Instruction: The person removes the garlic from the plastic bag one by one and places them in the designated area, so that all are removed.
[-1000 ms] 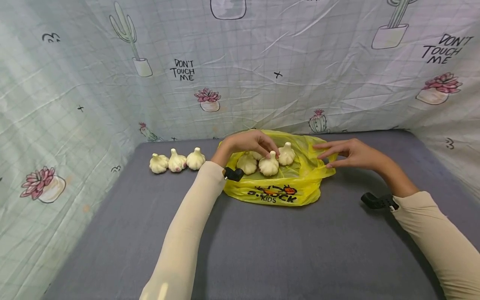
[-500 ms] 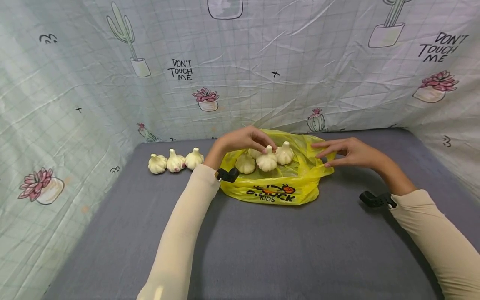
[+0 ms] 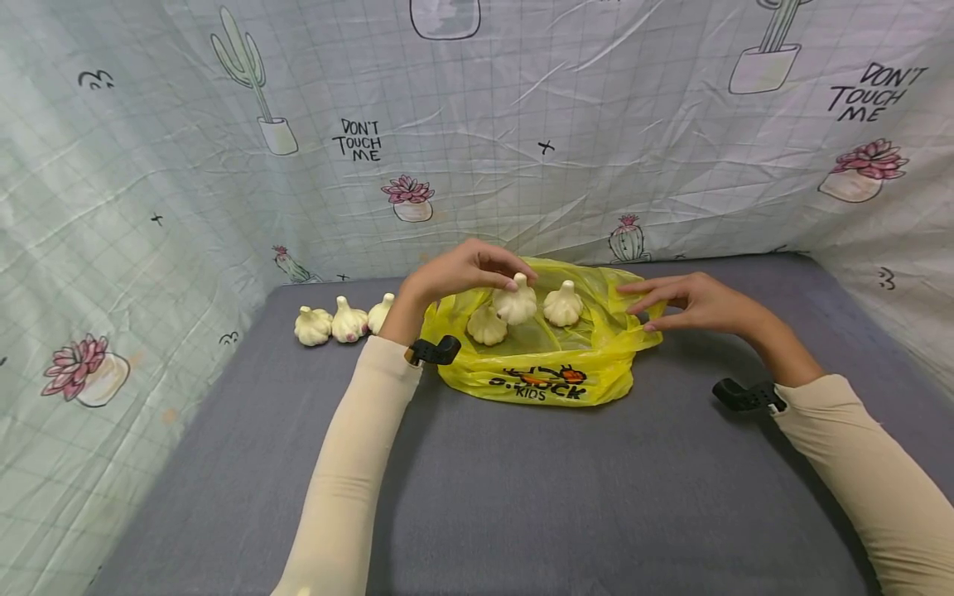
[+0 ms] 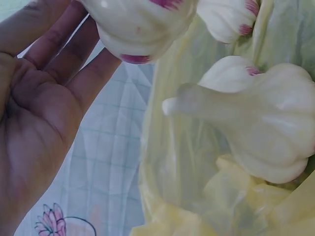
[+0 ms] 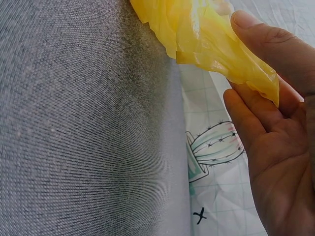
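Note:
My left hand (image 3: 471, 266) grips a white garlic bulb (image 3: 516, 301) by its upper part, above the opening of a yellow plastic bag (image 3: 540, 382). In the left wrist view this bulb (image 4: 142, 30) shows purple patches, with the fingers behind it. Inside the bag lie a garlic bulb (image 3: 487, 326) at the left and another garlic bulb (image 3: 563, 305) at the right. At the bag's right side my right hand (image 3: 704, 304) holds its edge between thumb and fingers. The right wrist view shows the yellow plastic (image 5: 216, 46) running into that hand.
To the left of the bag, a row of three garlic bulbs (image 3: 349, 320) sits on the grey tabletop (image 3: 507, 497); the left forearm partly covers the nearest one. A patterned cloth (image 3: 477, 108) hangs behind the table and along its sides.
My left hand has lifted its garlic bulb and moved left within the bag's opening, away from the bulb at the right. The right hand stays at the bag's edge.

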Demonstrator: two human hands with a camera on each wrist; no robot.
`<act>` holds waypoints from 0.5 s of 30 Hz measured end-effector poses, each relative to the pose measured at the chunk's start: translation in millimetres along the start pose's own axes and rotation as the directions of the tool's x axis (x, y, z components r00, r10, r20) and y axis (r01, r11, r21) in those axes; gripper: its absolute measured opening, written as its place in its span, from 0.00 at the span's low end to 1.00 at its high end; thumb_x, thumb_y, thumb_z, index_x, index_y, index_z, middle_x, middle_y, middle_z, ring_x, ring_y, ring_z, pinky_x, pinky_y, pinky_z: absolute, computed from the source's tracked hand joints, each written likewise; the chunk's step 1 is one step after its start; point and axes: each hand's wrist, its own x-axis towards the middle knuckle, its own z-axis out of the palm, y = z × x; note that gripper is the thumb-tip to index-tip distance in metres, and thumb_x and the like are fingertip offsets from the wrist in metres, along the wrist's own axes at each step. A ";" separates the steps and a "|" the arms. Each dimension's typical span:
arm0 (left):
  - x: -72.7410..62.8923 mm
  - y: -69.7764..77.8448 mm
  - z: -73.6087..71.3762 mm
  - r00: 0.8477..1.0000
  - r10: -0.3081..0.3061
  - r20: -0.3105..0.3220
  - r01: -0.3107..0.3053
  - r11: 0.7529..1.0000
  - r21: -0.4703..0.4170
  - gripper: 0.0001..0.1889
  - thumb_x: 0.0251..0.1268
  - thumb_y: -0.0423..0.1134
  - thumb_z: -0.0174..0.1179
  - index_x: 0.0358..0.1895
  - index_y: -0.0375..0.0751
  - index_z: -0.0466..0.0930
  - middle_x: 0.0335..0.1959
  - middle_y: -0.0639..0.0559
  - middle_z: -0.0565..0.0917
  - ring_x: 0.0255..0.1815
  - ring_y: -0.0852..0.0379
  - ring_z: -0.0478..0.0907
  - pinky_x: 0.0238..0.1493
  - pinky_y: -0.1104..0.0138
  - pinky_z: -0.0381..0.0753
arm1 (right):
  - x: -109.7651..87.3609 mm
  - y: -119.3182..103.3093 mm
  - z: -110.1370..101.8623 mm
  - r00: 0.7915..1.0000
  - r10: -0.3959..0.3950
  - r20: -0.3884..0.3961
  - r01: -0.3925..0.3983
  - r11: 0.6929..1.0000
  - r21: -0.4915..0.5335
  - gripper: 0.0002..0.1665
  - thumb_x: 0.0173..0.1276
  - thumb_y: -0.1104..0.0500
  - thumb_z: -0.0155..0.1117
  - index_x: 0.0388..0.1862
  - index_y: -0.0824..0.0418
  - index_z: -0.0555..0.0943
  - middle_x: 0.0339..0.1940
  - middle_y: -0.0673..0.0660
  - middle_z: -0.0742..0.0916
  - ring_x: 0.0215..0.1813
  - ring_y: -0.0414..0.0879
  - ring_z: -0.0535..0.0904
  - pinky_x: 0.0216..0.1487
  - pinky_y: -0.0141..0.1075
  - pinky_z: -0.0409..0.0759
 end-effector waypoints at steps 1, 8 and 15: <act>-1.2 0.7 -0.7 1.000 0.007 -0.002 -0.007 1.000 -0.002 0.14 0.72 0.33 0.63 0.57 0.38 0.86 0.58 0.38 0.84 0.57 0.53 0.81 0.60 0.59 0.80 | 0.0 -0.5 -0.1 1.000 -0.001 -0.001 0.001 1.000 -0.001 0.18 0.65 0.66 0.74 0.55 0.60 0.88 0.69 0.64 0.79 0.70 0.27 0.69 0.56 0.21 0.76; -7.7 3.6 -4.6 1.000 0.028 -0.014 -0.027 0.999 0.036 0.14 0.72 0.33 0.63 0.57 0.39 0.86 0.58 0.40 0.85 0.57 0.53 0.82 0.60 0.59 0.80 | 0.5 -1.6 -1.1 1.000 0.007 -0.001 -0.007 1.000 -0.005 0.18 0.65 0.66 0.74 0.55 0.60 0.88 0.69 0.64 0.79 0.70 0.27 0.69 0.56 0.22 0.76; -13.3 5.7 -6.9 0.999 0.017 -0.032 -0.016 0.999 0.028 0.13 0.73 0.34 0.62 0.56 0.39 0.86 0.56 0.43 0.85 0.55 0.52 0.82 0.58 0.58 0.81 | 1.9 1.3 -0.7 1.000 0.000 0.006 0.000 1.000 0.007 0.18 0.65 0.66 0.74 0.55 0.60 0.88 0.69 0.65 0.79 0.70 0.27 0.69 0.57 0.21 0.75</act>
